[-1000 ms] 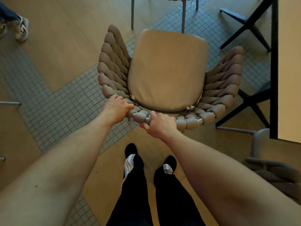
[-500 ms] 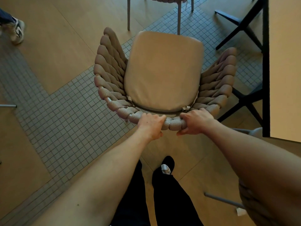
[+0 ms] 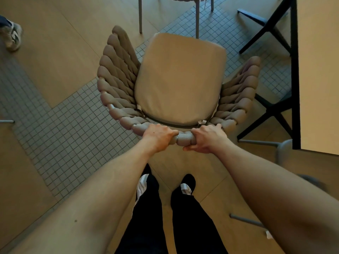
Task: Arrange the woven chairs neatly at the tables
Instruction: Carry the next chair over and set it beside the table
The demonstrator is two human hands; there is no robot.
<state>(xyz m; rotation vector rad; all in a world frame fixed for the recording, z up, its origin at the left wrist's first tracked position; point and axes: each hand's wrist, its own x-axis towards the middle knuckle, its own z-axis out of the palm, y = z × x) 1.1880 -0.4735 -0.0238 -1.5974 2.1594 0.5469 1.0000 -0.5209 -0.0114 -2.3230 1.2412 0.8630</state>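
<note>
From where I watch, the woven chair (image 3: pixel 176 85) stands on the floor straight ahead of the person, partly on the band of small grey tiles (image 3: pixel 60 129) and partly on the wood boards, its cushion (image 3: pixel 180 79) facing up and its thick braided sides flaring out on both flanks. I judge it light to middling in weight: thin metal legs under a padded shell. The braid looks soft and slightly giving but wrapped over a stiff rim, so it should not slip, and the top of the backrest is the sensible place to take hold. The left hand (image 3: pixel 158 137) is curled over that rim left of centre, fingers wrapped forward over the braid. The right hand (image 3: pixel 206 139) clamps the same rim just beside it, fingers over the top and thumb tucked underneath. Both forearms reach out nearly straight. Further right, the table (image 3: pixel 319 74) stands near the chair's right flank on its black crossed base (image 3: pixel 271 107); I would guess the chair needs turning towards it, minding those dark legs
</note>
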